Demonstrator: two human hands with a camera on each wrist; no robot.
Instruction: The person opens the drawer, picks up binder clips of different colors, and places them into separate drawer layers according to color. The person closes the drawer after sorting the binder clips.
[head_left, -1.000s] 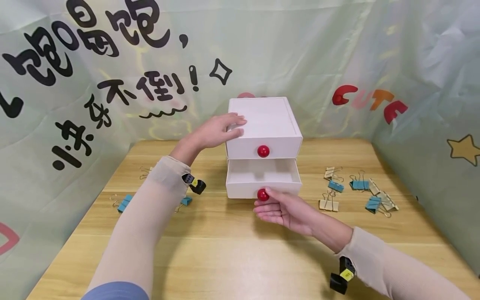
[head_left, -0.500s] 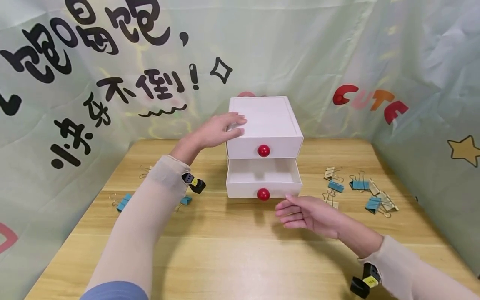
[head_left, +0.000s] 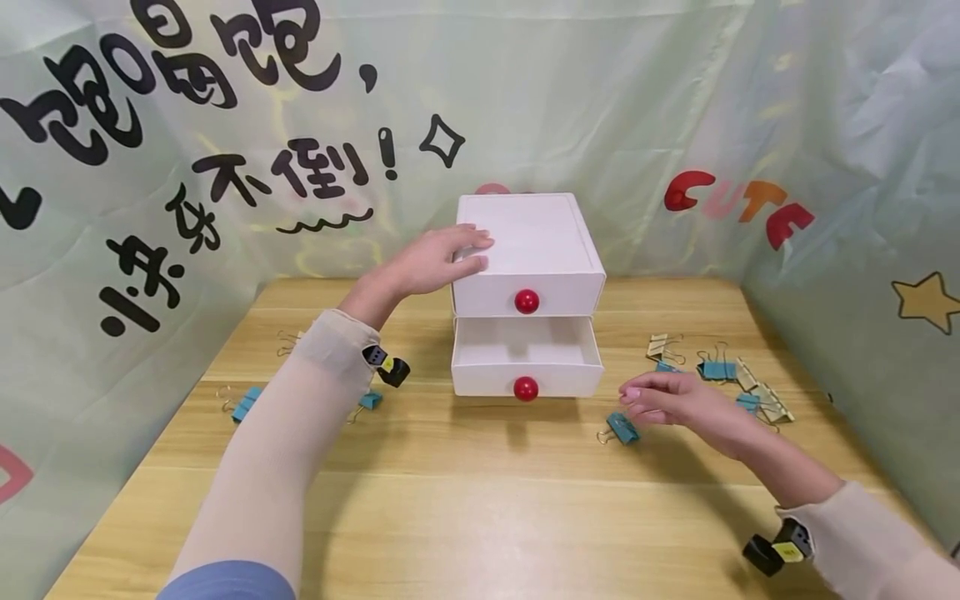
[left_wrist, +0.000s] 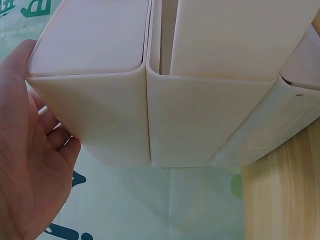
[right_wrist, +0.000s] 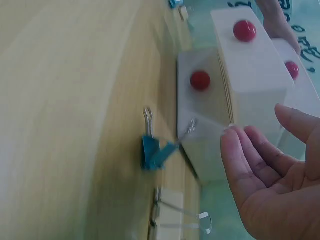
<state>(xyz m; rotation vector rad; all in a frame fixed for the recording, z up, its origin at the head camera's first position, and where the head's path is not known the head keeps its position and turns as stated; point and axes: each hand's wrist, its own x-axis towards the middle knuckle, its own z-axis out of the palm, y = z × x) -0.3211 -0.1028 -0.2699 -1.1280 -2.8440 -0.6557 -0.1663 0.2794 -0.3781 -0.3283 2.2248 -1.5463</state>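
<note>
My left hand (head_left: 442,260) rests on the top left edge of a white drawer cabinet (head_left: 528,233), its fingers lying on the lid. In the left wrist view this hand (left_wrist: 37,150) touches the uppermost box. The middle drawer (head_left: 525,379), with a red knob (head_left: 527,388), stands pulled out and nothing shows inside it. My right hand (head_left: 678,404) hovers right of the drawer, holding nothing, fingers bent slightly and thumb apart in its wrist view. Just left of its fingertips, a blue binder clip (head_left: 622,427) lies on the table.
Several blue and cream binder clips (head_left: 717,370) lie right of the cabinet, some partly behind my right hand. More clips (head_left: 246,404) lie to the left, partly hidden by my left arm. The bottom drawer (right_wrist: 192,105) is closed. A printed cloth (head_left: 600,100) hangs behind the table.
My right hand has left the red knob and moved right, toward the clips. A blue clip has come into view beside it. The left hand and the pulled-out drawer stay put.
</note>
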